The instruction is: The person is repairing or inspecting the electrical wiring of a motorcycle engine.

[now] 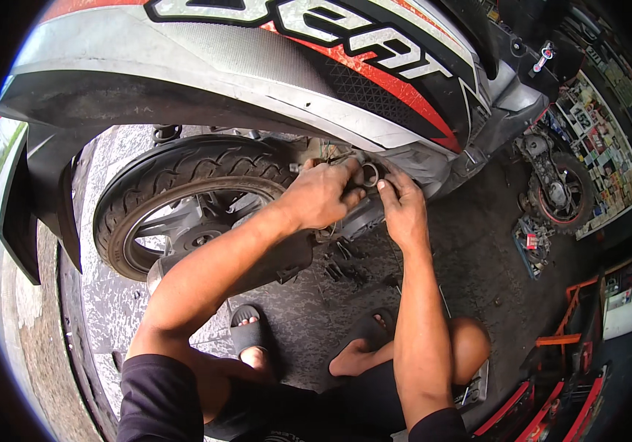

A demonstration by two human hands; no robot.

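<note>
A scooter's engine area (364, 221) lies under the body panel, and both my hands are at work there. Between them sits a round metal ring-shaped part (370, 174) with a dark opening; its exact kind I cannot make out. My right hand (404, 210) grips this part from the right, thumb at its lower edge and fingers behind it. My left hand (322, 195) is closed just left of the opening, its fingers bent in among thin wires (334, 156). What those fingers hold is hidden behind the hand.
The scooter's white, black and red side panel (316, 81) hangs over my hands. Its rear wheel (183, 214) stands at the left. Small dark parts (341, 269) lie on the floor below. Farther right are another wheel with an engine (555, 188) and a red rack (570, 320).
</note>
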